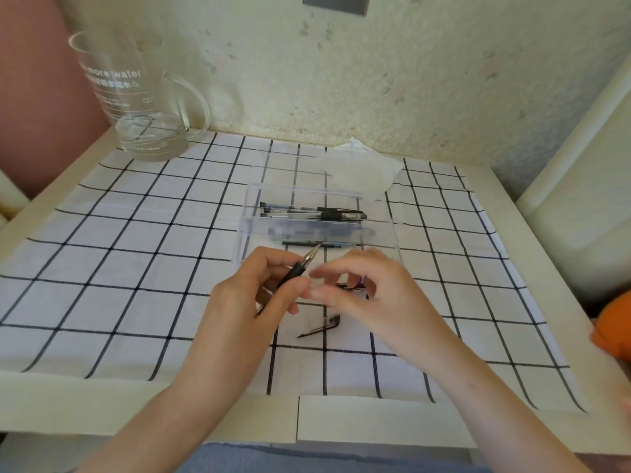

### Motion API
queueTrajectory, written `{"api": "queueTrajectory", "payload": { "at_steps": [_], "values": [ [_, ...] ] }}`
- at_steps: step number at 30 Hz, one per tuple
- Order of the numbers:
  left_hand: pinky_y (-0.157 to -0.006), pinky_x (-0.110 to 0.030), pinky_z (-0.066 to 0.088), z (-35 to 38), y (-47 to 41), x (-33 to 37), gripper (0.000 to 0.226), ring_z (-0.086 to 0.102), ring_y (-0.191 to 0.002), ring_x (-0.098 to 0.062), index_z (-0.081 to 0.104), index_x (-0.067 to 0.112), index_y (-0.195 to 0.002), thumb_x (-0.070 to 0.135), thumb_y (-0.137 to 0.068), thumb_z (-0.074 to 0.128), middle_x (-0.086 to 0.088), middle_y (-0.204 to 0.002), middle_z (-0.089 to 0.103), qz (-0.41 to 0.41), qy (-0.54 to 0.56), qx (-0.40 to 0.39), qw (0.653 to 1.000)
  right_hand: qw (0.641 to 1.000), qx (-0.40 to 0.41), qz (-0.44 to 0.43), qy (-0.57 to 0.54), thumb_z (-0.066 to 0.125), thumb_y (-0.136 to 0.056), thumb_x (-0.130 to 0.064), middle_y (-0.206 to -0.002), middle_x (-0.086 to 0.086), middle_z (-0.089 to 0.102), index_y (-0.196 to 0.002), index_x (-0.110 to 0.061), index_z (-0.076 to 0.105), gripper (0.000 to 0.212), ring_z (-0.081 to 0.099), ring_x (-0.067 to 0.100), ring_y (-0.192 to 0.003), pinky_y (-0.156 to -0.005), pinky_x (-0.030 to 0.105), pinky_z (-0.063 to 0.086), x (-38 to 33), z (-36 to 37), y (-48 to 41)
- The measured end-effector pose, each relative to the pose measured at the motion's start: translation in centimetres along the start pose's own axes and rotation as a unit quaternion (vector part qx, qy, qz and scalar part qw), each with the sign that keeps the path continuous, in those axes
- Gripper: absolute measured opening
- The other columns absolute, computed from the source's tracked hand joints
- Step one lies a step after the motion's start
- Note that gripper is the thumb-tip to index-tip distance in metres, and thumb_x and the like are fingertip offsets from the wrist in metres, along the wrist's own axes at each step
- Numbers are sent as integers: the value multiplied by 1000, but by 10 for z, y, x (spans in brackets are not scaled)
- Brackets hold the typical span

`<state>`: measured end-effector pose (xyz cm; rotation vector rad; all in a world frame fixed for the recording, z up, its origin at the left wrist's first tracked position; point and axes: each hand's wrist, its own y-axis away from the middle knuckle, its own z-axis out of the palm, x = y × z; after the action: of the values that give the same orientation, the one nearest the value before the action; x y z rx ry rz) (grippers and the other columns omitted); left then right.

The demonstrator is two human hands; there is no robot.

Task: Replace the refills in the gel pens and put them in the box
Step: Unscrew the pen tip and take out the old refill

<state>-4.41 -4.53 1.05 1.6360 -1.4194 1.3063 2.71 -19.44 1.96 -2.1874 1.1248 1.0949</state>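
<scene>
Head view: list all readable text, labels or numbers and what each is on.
"more water" – white print on the glass jug; a word before it is cut off by glare.
A line of Chinese characters under it on the jug – too blurred to read reliably.
Smaller print and level marks lower on the jug – too small to read.
Pens in the clear box – markings unreadable.
Nothing else bears text.

left hand (252, 288): fingers closed in a grip | right hand (362, 291): fingers loosely curled, blurred

I see soft, even daylight, faint shadows, wide-angle bending at the frame edges, and slight blur on the right hand (362, 288).
</scene>
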Motion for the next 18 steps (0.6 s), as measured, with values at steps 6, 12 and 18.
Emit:
{"api": "queueTrajectory", "payload": {
  "at_steps": [6,12,18],
  "values": [
    [-62,-20,48,4,1,1,21,65,-64,-8,56,31,-88,43,-70,58,12,-75,72,-7,46,-2,999,968,44,67,-236,71,-63,-39,-80,-10,73,-75,-26,74,18,63,7,-78,-63,15,49,-13,-5,-1],
    [-58,-13,41,8,3,1,16,56,-55,-9,58,21,-88,32,-76,58,7,-71,72,-27,103,-24,994,943,67,74,-318,73,-59,-31,-65,-7,67,-63,-21,69,11,59,1,-62,-57,8,43,-12,2,1],
    [-59,-23,42,9,2,-1,20,46,-57,-14,59,18,-90,32,-76,54,3,-66,69,-55,151,-44,986,933,55,83,-346,72,-63,-28,-71,-2,70,-71,-16,70,15,64,9,-74,-71,16,50,-6,6,-1]
  ]
}}
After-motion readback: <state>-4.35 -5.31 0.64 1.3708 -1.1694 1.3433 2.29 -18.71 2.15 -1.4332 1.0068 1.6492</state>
